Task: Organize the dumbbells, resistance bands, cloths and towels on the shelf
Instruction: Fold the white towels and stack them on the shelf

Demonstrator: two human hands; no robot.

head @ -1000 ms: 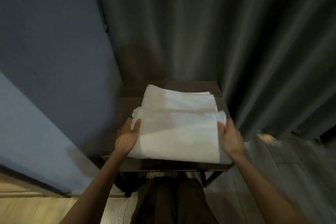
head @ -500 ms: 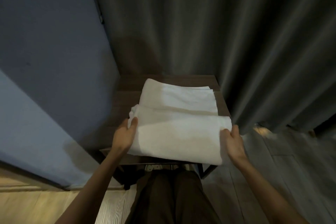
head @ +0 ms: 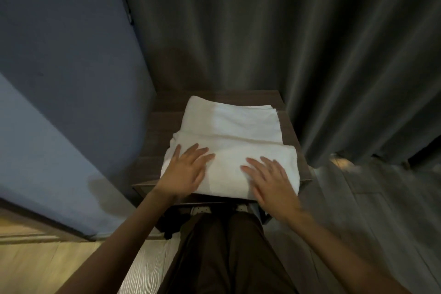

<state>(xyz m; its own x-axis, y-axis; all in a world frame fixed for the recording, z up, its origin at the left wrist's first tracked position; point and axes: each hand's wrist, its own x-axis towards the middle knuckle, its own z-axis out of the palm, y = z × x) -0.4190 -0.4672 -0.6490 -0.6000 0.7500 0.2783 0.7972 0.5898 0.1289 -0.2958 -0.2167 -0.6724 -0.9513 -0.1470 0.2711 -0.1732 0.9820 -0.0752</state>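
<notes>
Two neighbours crowd my shelf (head: 152, 150): blue wall (head: 59, 79), grey curtain (head: 262, 31). Left hand (head: 186, 169) and right hand (head: 269, 181) lie flat, fingers straight, on the near towel (head: 229, 167).

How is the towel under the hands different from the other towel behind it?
The front towel has both hands pressing flat on it, the left hand and the right hand; the back towel is untouched. The front towel lies at the near edge of the shelf; the back towel lies by the curtain. Both are white, folded and lying flat.
</notes>
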